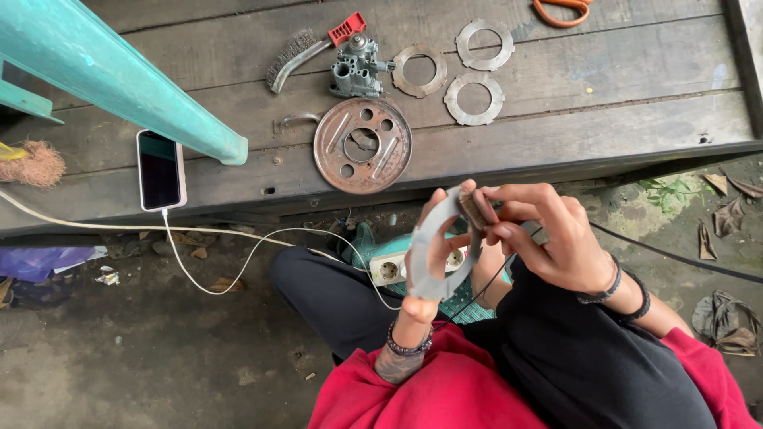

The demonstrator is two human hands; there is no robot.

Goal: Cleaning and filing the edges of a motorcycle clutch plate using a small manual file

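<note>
**A:** What are your hands doing?

**B:** Your left hand (435, 238) is raised in front of you, fingers closed around the edge of a flat grey metal ring plate (433, 258), holding it upright above your lap. Your right hand (548, 238) is curled narrow around a small wire brush (474, 210), whose bristle head is pressed against the upper rim of the ring plate.

**A:** Where is that relative to the bench?

**B:** Just in front of the wooden bench (604, 103), below its near edge. Behind the ring plate, partly hidden, a white power strip (389, 268) lies near your knee.

**A:** What lies on the bench?

**B:** A rusty round disc (362, 145) with holes and slots sits near the front edge. Beyond it stands a small grey metal engine part (355, 67), and to its right three more flat ring plates (469, 71) lie close together. A larger wire brush with a red handle (310, 49) lies to the left of the engine part. Further left, a phone (160, 169) rests face up with a white cable (214, 274) trailing off the bench to the ground. A teal beam (119, 75) slants across the upper left.
</note>
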